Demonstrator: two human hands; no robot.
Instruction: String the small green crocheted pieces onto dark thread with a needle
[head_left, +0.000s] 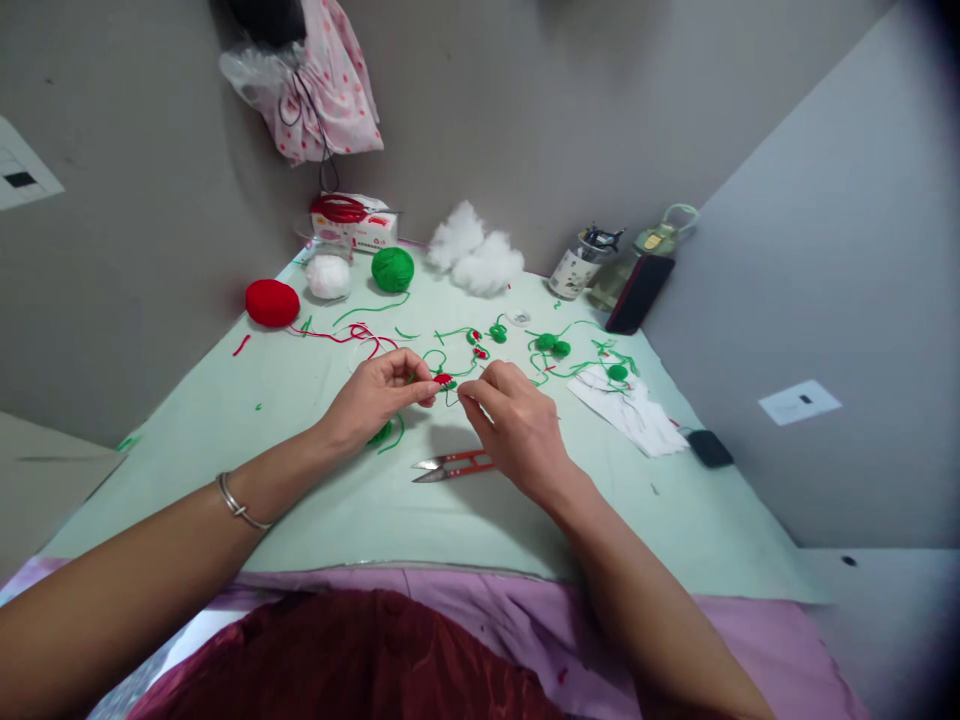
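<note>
Between the thumb and fingers of my left hand (394, 385) is a small red and green crocheted piece (445, 382) with a pale line along it. My right hand (517, 415) is pinched close beside it, just to the right. A dark thread (451, 400) hangs in a loop between the piece and my right fingertips. Whatever those fingertips grip is too small to make out. Orange-handled thread snips (450, 465) lie below, their handle partly under my right hand. A green crocheted piece (381, 434) with a yarn tail lies under my left wrist.
Red (272, 303), white (328, 277) and green yarn balls (392, 269) sit at the back left, before a box with red scissors (339, 208). White stuffing (480, 255), a pen holder (576, 270), a bottle and a phone (640, 293) stand behind. Small green pieces (551, 344) and paper (630, 410) lie right.
</note>
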